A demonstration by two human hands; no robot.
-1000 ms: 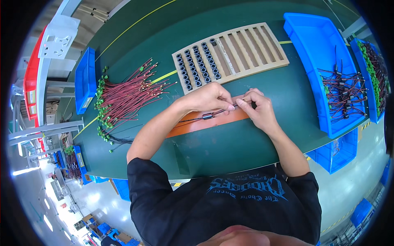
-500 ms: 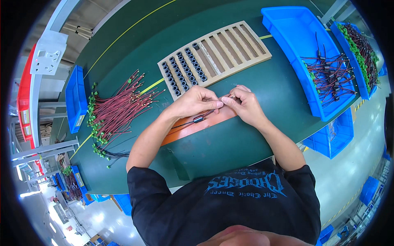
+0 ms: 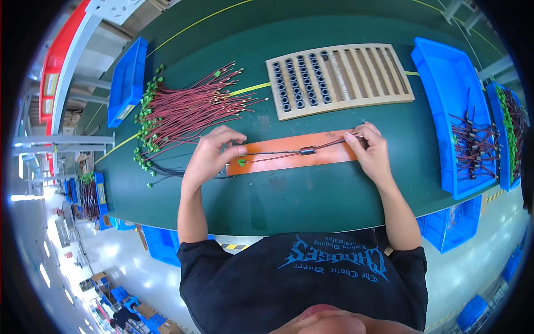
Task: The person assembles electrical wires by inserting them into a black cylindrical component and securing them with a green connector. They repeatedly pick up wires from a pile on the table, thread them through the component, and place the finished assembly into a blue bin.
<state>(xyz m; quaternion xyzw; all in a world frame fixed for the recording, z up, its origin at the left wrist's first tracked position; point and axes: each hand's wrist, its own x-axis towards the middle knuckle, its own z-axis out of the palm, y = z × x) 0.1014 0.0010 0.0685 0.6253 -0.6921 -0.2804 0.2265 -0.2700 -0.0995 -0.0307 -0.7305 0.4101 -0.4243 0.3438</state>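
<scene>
A wire cable with a black cylindrical core (image 3: 307,151) lies stretched along an orange strip (image 3: 272,166) on the green table. At its left end is a small green connector (image 3: 241,162). My left hand (image 3: 210,156) is by that end, its thumb and forefinger apart and nothing visibly gripped. My right hand (image 3: 371,153) pinches the cable's reddish wires at the strip's right end; the wire tips are hidden by the fingers. Beyond the strip sits a slotted wooden tray (image 3: 334,109), its left slots holding rows of black cylindrical cores (image 3: 300,83).
Left lies a spread of red wires (image 3: 194,103) with green connectors, beside a small blue bin (image 3: 127,83). Black wires (image 3: 167,172) lie near my left forearm. At right, a blue bin (image 3: 445,100) holds finished-looking cored cables (image 3: 473,145); another bin (image 3: 509,133) stands beyond it.
My hands were close together over the strip; now they are far apart at its two ends. The cable lies straighter along the strip, and the left hand's fingers have parted. The view has shifted.
</scene>
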